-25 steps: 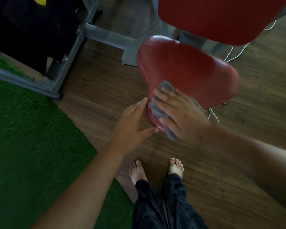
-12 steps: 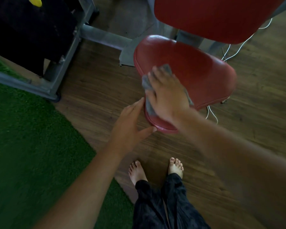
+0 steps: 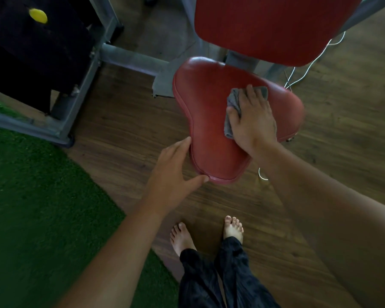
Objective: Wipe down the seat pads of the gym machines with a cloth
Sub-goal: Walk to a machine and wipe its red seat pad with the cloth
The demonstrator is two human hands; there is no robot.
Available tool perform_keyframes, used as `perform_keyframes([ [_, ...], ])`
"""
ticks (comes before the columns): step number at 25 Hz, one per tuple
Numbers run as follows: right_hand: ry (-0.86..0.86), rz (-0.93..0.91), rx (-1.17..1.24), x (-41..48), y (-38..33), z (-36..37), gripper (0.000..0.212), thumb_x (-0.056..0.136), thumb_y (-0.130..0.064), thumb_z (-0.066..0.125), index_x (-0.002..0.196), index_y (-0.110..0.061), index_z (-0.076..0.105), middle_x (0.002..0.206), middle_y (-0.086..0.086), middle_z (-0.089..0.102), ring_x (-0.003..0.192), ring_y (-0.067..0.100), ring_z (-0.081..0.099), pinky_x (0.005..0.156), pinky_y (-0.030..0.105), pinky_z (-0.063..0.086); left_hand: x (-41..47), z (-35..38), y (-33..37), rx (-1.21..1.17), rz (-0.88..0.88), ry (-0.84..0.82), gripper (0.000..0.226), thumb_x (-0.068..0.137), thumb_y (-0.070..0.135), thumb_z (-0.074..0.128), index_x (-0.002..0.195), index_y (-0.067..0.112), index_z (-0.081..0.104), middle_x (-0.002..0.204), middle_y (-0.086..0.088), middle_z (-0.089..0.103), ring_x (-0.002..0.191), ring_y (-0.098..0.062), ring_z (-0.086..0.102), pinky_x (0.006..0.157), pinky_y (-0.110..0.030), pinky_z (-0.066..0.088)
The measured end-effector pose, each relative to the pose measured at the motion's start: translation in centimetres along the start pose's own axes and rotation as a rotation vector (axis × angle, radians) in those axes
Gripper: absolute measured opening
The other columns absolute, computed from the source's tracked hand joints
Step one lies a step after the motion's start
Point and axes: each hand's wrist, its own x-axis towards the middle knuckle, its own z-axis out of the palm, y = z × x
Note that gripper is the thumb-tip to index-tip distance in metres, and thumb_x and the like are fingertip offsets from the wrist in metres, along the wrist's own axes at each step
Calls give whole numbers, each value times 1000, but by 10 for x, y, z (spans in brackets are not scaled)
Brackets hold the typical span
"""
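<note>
Artificial turf (image 3: 31, 207): green, covers the ground far to the left of the left hand, and its edge runs diagonally toward the feet.
Yellow knob (image 3: 38, 16): small and round, sits on a dark machine housing (image 3: 31, 54), well beyond and to the left of both hands.
Steel frame (image 3: 131, 57): grey tubing, stands between the housing and the seat, beyond the left hand.
Wooden floor (image 3: 120, 121): dark planks, lies under both hands and the seat.
Left hand (image 3: 176, 172): fingers are straight and close together with the thumb spread wide. The fingertips touch the seat's left edge and the thumb tip touches its narrow near end. It holds nothing.
Bare feet (image 3: 182, 238): stand on the planks below the hands, with black trousers (image 3: 220, 274) above them.
Seat pad (image 3: 207, 121): red and glossy, broad at the far end and narrow at the near end. It lies between the hands and under the right one.
Cloth (image 3: 231, 101): grey and crumpled, lies on the seat pad's far right part beneath the right hand. Its edges show past the fingertips and beside the thumb.
Right hand (image 3: 253, 121): lies palm down, fingers stretched out flat and pressing the cloth onto the pad, with the thumb on the cloth's left side.
Back pad (image 3: 264, 25): red, is beyond the right hand.
White cable (image 3: 262, 177): thin, shows just beside the right wrist and again beyond the seat's right side.
</note>
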Motion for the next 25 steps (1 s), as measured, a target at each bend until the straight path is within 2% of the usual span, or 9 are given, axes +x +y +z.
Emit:
perform_keyframes([
  [2,17,-17,18,5,-2,4,57,105,-38,39,155,-10,36,164,11,29,154,28,20,126,42,16,0,-2,3,26,-11,-17,102,82,58,77,163,28,22,164,7,27,151,-13,18,120,-34,25],
  [4,22,-62,90,3,2,-3,49,105,-30,43,149,-10,44,159,11,39,148,29,33,121,38,27,1,-7,12,87,-20,-56,106,81,60,75,163,27,18,165,7,21,151,-14,14,120,-36,24],
  [7,29,-66,166,1,-1,-38,34,103,-27,49,133,-13,57,131,10,64,118,32,60,95,32,45,10,-21,37,273,-2,-146,113,79,64,72,164,21,12,168,5,11,152,-21,10,123,-43,25],
  [9,43,-85,253,-12,-6,-68,30,102,-29,52,128,-15,61,121,8,70,109,30,66,93,30,48,17,-39,62,388,40,-191,112,78,62,74,163,19,16,167,-1,17,150,-26,16,121,-45,29],
  [13,53,-90,274,-50,-6,-144,33,100,-22,58,130,-11,64,126,11,69,116,30,65,101,33,45,23,-80,127,532,88,-273,104,77,58,78,159,23,25,158,-4,34,143,-30,30,113,-48,40],
  [18,114,58,363,-121,14,-267,28,100,-24,55,126,-17,64,122,10,69,113,32,62,95,37,48,8,-110,243,719,251,-367,93,88,56,71,161,20,25,159,-3,31,142,-29,33,113,-48,41],
  [21,189,136,360,-154,52,-314,33,99,-21,53,130,-18,63,127,9,68,116,33,61,97,37,47,9,-95,315,776,379,-374,89,84,58,72,157,21,35,153,-4,38,138,-30,37,111,-51,42],
  [25,267,253,351,-190,142,-365,31,99,-20,53,128,-16,64,125,12,68,116,34,60,95,35,45,16,-36,417,831,556,-346,83,82,56,73,152,23,42,144,-2,46,134,-29,41,107,-47,46],
])
